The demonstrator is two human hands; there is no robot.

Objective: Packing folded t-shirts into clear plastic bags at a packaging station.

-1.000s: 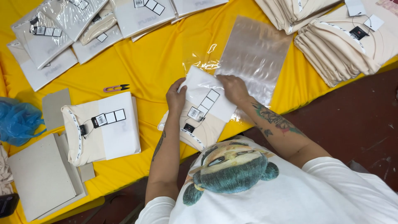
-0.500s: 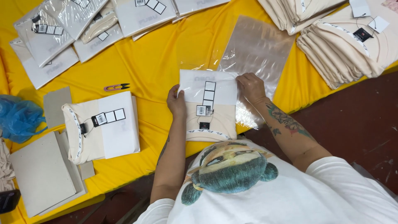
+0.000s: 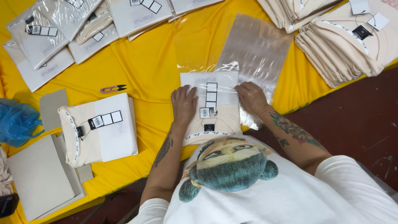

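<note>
A folded cream shirt (image 3: 210, 108) with hang tags lies flat in a clear plastic bag on the yellow cloth (image 3: 153, 62), right in front of me. My left hand (image 3: 184, 104) presses palm down on the left half of the package. My right hand (image 3: 251, 96) rests on its right edge, fingers on the plastic. Loose bag film sticks out above the package. A stack of empty clear bags (image 3: 259, 49) lies just beyond, to the right.
Another folded cream shirt (image 3: 97, 128) lies at left beside grey cardboard sheets (image 3: 39, 182). Small thread snips (image 3: 112, 88) lie above it. Bagged shirts (image 3: 41, 37) fill the far left; unbagged folded shirts (image 3: 352, 37) are stacked far right. A blue plastic bag (image 3: 16, 122) sits at the left edge.
The bagged shirt was tilted and lifted in my hands; now it is squared and lying flat on the cloth, with both hands pressing on it.
</note>
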